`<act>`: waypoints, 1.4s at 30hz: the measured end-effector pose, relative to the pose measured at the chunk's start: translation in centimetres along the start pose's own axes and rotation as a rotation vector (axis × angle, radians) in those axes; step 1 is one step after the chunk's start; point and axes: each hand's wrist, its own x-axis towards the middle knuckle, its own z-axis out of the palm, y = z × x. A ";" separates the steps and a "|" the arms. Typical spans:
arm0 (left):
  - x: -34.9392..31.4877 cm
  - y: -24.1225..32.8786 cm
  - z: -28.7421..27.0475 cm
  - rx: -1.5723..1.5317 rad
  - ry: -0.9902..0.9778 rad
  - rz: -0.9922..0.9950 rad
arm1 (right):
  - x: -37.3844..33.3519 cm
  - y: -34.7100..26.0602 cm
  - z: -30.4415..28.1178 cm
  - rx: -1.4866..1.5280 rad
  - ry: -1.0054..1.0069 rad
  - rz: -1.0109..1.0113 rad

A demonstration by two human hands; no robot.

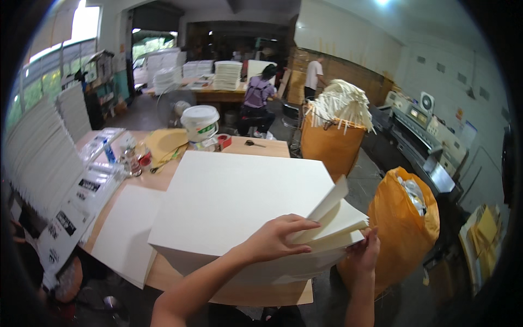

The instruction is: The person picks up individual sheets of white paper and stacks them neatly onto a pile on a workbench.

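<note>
A tall stack of large white paper sheets (234, 199) lies on the table in front of me. At its near right corner several sheets are bent up and fanned apart. My left hand (278, 237) rests against that corner, its fingers stretched and apart beside the raised sheets. My right hand (368, 249) is closed at the tip of the corner, pinching the edges of the fanned sheets (335, 223); its fingertips are partly hidden.
Left of the stack lie a flat white sheet (128, 231) and printed plastic wrapping (68, 220). Behind stand a white bucket (200, 122), red tape (224, 141) and scissors (253, 144). Orange sacks (400, 240) stand at the right. Two people are farther back.
</note>
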 end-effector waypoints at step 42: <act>-0.3 -0.2 -0.1 0.255 0.073 0.058 | 2.8 -3.4 9.4 -0.086 -0.081 0.076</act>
